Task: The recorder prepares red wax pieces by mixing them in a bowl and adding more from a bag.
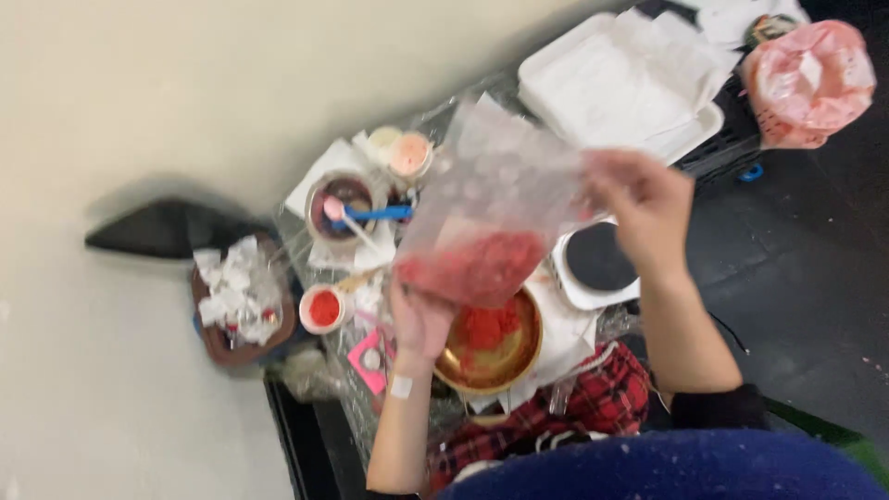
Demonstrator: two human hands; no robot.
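Both my hands hold a clear plastic bag (pixel 491 185) with red flakes (pixel 472 264) gathered in its lower end. My left hand (pixel 419 319), with a plaster on the wrist, grips that lower end. At the bag's upper edge my right hand (pixel 648 208) pinches the plastic. The bag is tilted over a golden bowl (pixel 523 356) that has a heap of the same red flakes inside. The view is blurred.
A small cup of red stuff (pixel 324 308), a metal bowl with a blue-handled tool (pixel 344 199) and small tubs (pixel 407 153) stand nearby. A brown bin of crumpled paper (pixel 241 296) is at left. A black hotplate (pixel 597 259), white tray of papers (pixel 630 79) and pink bag (pixel 810 79) lie right.
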